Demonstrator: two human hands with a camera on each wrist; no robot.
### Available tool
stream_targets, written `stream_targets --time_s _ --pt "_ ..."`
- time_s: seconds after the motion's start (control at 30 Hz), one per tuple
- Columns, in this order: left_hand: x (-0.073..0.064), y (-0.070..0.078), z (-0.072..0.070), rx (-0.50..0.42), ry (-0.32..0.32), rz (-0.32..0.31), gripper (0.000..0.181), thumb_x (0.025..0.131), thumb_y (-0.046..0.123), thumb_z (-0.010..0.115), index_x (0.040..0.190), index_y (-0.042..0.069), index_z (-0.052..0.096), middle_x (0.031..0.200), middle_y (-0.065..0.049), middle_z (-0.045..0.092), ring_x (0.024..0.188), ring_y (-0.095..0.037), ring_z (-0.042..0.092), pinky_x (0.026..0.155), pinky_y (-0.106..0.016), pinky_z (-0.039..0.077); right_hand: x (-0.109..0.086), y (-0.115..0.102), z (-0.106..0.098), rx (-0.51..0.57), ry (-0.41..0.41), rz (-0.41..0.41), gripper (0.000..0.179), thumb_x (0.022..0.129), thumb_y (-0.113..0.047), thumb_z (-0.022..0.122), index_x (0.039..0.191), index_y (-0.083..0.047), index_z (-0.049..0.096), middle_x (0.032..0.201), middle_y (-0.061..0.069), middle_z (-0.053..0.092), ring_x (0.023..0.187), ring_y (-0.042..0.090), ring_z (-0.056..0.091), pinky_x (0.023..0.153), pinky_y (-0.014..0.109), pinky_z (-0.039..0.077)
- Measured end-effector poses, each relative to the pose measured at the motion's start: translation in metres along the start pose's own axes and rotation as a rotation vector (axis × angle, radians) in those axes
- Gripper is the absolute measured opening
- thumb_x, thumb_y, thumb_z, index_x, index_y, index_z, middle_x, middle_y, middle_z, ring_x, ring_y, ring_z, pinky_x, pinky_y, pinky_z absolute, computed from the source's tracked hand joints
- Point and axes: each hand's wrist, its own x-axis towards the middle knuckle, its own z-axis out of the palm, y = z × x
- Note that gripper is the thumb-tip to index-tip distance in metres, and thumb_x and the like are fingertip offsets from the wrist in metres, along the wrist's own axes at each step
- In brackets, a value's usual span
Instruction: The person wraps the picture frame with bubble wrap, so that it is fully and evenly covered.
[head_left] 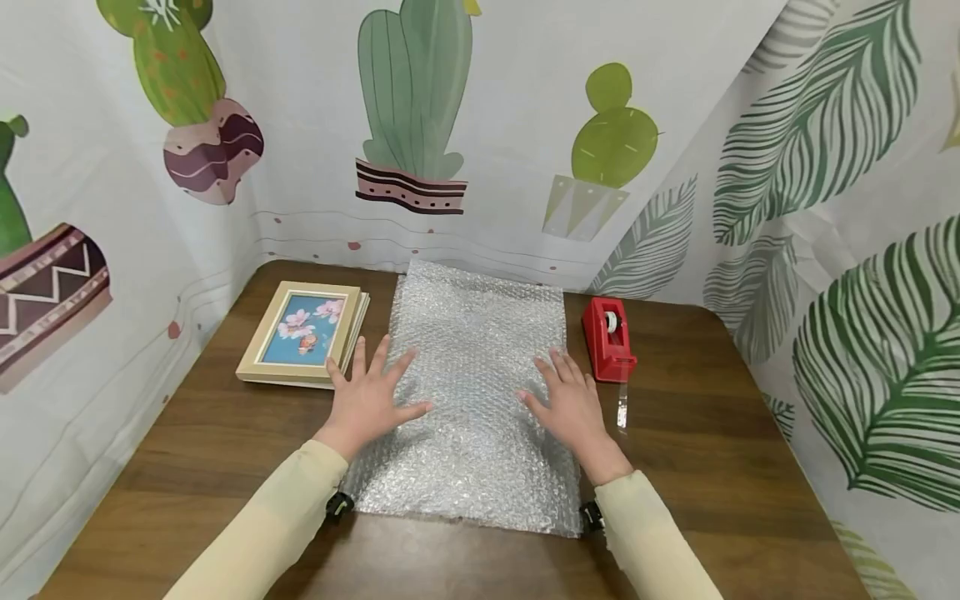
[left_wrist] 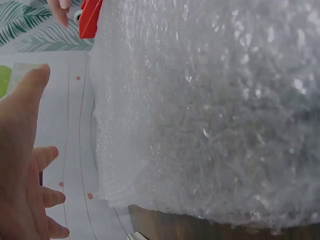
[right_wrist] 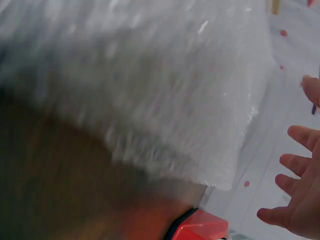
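A sheet of clear bubble wrap [head_left: 480, 400] lies flat across the middle of the table. My left hand [head_left: 363, 408], fingers spread, is over its left edge and holds nothing. Over the right edge is my right hand [head_left: 573, 408], also spread and holding nothing. Both wrist views show the bubble wrap [left_wrist: 210, 115] filling much of the picture, with the left hand [left_wrist: 22, 150] and the right hand [right_wrist: 300, 185] at the outer sides. Close to the left fingertips stands a stack of picture frames [head_left: 258, 354], the top one with pink blossoms on blue.
A red tape dispenser [head_left: 611, 346] stands right of the bubble wrap, a strip of clear tape [head_left: 622, 408] hanging from its near end. The brown wooden table [head_left: 697, 467] backs onto a cloth [head_left: 510, 125] printed with cacti and leaves.
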Motion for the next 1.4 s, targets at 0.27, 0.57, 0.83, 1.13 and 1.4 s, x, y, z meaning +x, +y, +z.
stream_targets --time_s 0.27,0.57,0.83,1.13,1.4 --pt "-0.011 0.002 0.003 -0.049 -0.037 0.006 0.078 0.095 0.058 0.062 0.159 0.019 0.039 0.168 -0.023 0.026 0.156 -0.053 0.015 0.111 -0.088 0.013 0.006 0.006 0.002 -0.054 -0.068 -0.119 0.065 0.1 -0.044 0.061 0.153 -0.009 0.047 0.164 0.021 0.037 0.154 0.044 0.032 0.118 0.071 0.032" --pt "-0.03 0.009 0.012 -0.079 -0.108 0.072 0.069 0.098 0.043 0.065 0.156 0.011 0.042 0.163 -0.027 0.035 0.15 -0.055 0.03 0.111 -0.081 0.03 0.019 0.018 0.006 -0.043 -0.097 -0.218 0.067 0.099 -0.044 0.063 0.154 -0.01 0.045 0.164 0.021 0.037 0.152 0.045 0.034 0.117 0.071 0.034" --pt "-0.043 0.025 0.027 -0.124 -0.156 0.081 0.071 0.097 0.048 0.065 0.156 0.013 0.044 0.166 -0.025 0.031 0.151 -0.054 0.029 0.113 -0.078 0.03 0.04 0.029 0.013 -0.023 -0.13 -0.249 0.073 0.099 -0.05 0.06 0.159 -0.014 0.039 0.168 0.018 0.032 0.156 0.043 0.028 0.119 0.073 0.028" --pt "-0.051 0.034 0.04 -0.134 -0.147 0.088 0.073 0.096 0.049 0.066 0.155 0.012 0.045 0.164 -0.026 0.033 0.15 -0.056 0.03 0.112 -0.08 0.03 0.06 0.036 0.024 -0.029 -0.182 -0.239 0.073 0.101 -0.052 0.056 0.162 -0.018 0.033 0.171 0.014 0.026 0.159 0.041 0.022 0.123 0.071 0.022" --pt "-0.055 0.038 0.049 -0.145 -0.169 0.08 0.077 0.096 0.05 0.065 0.157 0.01 0.041 0.167 -0.027 0.026 0.153 -0.057 0.021 0.111 -0.084 0.025 0.067 0.041 0.03 -0.042 -0.207 -0.244 0.072 0.101 -0.053 0.055 0.161 -0.021 0.034 0.172 0.012 0.024 0.159 0.04 0.021 0.124 0.07 0.019"
